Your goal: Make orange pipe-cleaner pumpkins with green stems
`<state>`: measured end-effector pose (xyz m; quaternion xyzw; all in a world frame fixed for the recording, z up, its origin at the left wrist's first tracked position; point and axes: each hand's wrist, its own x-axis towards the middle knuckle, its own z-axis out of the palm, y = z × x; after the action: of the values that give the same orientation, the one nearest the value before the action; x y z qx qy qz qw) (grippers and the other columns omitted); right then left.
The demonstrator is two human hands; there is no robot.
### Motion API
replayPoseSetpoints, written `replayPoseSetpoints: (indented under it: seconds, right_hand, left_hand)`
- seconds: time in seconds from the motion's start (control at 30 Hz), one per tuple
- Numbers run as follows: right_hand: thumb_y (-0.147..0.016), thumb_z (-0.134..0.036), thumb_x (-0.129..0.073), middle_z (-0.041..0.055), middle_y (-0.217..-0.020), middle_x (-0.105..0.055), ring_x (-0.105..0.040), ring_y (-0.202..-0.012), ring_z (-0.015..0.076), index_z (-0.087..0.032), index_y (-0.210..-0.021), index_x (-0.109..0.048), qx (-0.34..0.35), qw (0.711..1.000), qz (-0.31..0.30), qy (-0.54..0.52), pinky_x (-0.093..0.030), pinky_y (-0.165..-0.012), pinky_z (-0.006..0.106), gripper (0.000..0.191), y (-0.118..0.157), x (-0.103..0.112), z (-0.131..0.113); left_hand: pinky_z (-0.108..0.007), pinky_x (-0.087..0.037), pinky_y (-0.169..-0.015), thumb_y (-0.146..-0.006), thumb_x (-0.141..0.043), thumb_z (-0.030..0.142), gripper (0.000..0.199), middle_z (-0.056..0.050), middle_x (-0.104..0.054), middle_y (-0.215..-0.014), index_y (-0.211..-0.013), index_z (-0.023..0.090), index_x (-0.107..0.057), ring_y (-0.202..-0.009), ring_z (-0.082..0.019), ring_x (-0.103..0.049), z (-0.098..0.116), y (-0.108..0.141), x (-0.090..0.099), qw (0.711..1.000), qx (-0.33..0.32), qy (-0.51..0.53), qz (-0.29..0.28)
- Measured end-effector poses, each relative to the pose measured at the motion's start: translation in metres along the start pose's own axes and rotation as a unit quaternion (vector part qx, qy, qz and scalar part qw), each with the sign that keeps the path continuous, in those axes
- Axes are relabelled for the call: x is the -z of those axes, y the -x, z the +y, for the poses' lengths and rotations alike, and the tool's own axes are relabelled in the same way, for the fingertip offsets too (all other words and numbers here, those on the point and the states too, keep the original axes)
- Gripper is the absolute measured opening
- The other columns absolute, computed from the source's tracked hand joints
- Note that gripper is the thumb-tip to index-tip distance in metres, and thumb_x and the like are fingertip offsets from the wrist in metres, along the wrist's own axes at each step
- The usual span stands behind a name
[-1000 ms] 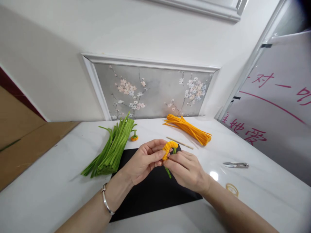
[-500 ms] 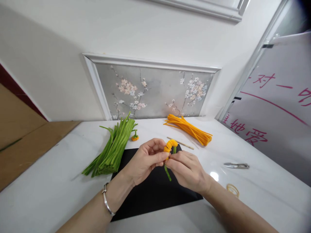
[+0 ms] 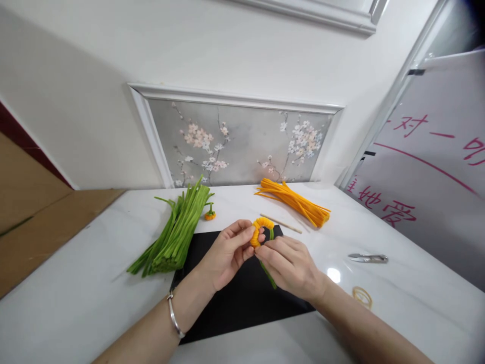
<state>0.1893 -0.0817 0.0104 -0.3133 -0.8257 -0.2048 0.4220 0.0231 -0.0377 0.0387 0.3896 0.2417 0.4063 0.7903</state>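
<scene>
Between my two hands is an orange coiled pipe cleaner (image 3: 262, 223), bent into an arch, with a green pipe cleaner (image 3: 268, 275) coming out of it at both ends. My left hand (image 3: 232, 248) pinches the left side of the coil between thumb and fingers. My right hand (image 3: 290, 265) is closed at the coil's lower end, where the green length trails below its fingertips. Both hands hover over a black mat (image 3: 235, 303). What exactly lies under the right fingertips is hidden.
A bundle of green pipe cleaners (image 3: 178, 232) lies left, beside a small orange-and-green piece (image 3: 210, 213). Behind my hands are a thin stick (image 3: 281, 223) and a bundle of orange pipe cleaners (image 3: 295, 202). Thread snips (image 3: 368, 258) and rubber bands (image 3: 362, 297) lie right.
My left fingers have shifted their pinch on the orange coil, and more of its left side now shows. The green tail below hangs lower and further right.
</scene>
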Motion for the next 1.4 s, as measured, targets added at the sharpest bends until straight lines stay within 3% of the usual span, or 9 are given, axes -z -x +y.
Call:
replayPoseSetpoints:
  seconds: [0.17,0.37,0.63,1.0,1.3,1.4]
  right_hand:
    - [-0.089,-0.008,-0.054,0.0044,-0.076,-0.066,-0.057,-0.063,0.0133,-0.014,-0.094,-0.062,-0.015,1.000,0.005,-0.003,-0.046,-0.061,0.027,0.011,0.003,-0.004,0.000]
    - [-0.090,-0.008,-0.052,0.0032,-0.074,-0.065,-0.058,-0.063,0.0132,-0.016,-0.093,-0.061,-0.028,0.999,-0.001,0.019,-0.046,-0.061,0.027,0.012,0.004,-0.006,-0.001]
    - [-0.093,-0.013,-0.054,0.0075,-0.094,-0.070,-0.063,-0.077,0.0155,-0.016,-0.108,-0.056,-0.040,0.999,0.007,-0.032,-0.049,-0.069,0.028,0.016,0.006,-0.008,0.008]
    - [-0.091,-0.009,-0.049,0.0010,-0.065,-0.058,-0.053,-0.059,0.0133,-0.017,-0.086,-0.058,-0.038,0.997,0.003,0.059,-0.040,-0.059,0.028,0.013,0.007,-0.011,0.002]
    - [-0.093,-0.008,-0.049,0.0065,-0.087,-0.069,-0.061,-0.071,0.0154,-0.015,-0.107,-0.057,-0.040,0.999,-0.011,0.019,-0.046,-0.067,0.029,0.018,0.006,-0.008,0.008]
    - [-0.092,-0.006,-0.048,0.0050,-0.081,-0.067,-0.059,-0.068,0.0152,-0.016,-0.106,-0.057,-0.041,0.999,-0.002,0.016,-0.045,-0.064,0.029,0.020,0.006,-0.007,0.009]
  left_hand:
    - [-0.011,-0.054,-0.060,-0.077,-0.073,0.014,0.013,-0.006,-0.072,-0.083,-0.085,0.015,-0.064,-0.076,-0.011,-0.069,-0.006,-0.002,0.002,0.999,0.001,0.040,0.007]
    - [-0.020,-0.057,-0.071,-0.078,-0.072,0.013,0.011,-0.005,-0.073,-0.089,-0.085,0.016,-0.064,-0.083,-0.014,-0.071,-0.009,-0.003,0.004,0.999,-0.006,0.031,0.015]
    - [-0.018,-0.057,-0.066,-0.082,-0.063,0.007,0.008,-0.007,-0.074,-0.085,-0.086,0.014,-0.063,-0.076,-0.013,-0.071,-0.005,-0.005,0.005,0.995,-0.015,0.073,0.068]
    - [-0.016,-0.056,-0.066,-0.079,-0.066,0.010,0.008,-0.006,-0.075,-0.083,-0.085,0.015,-0.063,-0.077,-0.013,-0.071,-0.013,-0.004,-0.002,0.995,-0.029,0.063,0.072]
    - [-0.016,-0.055,-0.067,-0.076,-0.072,0.012,0.012,-0.007,-0.075,-0.084,-0.085,0.015,-0.063,-0.079,-0.013,-0.071,-0.015,-0.005,0.001,0.996,-0.048,0.042,0.069]
    - [-0.017,-0.055,-0.071,-0.073,-0.075,0.010,0.019,-0.005,-0.076,-0.085,-0.087,0.016,-0.064,-0.085,-0.014,-0.071,-0.015,-0.003,-0.003,0.995,-0.079,0.010,0.065]
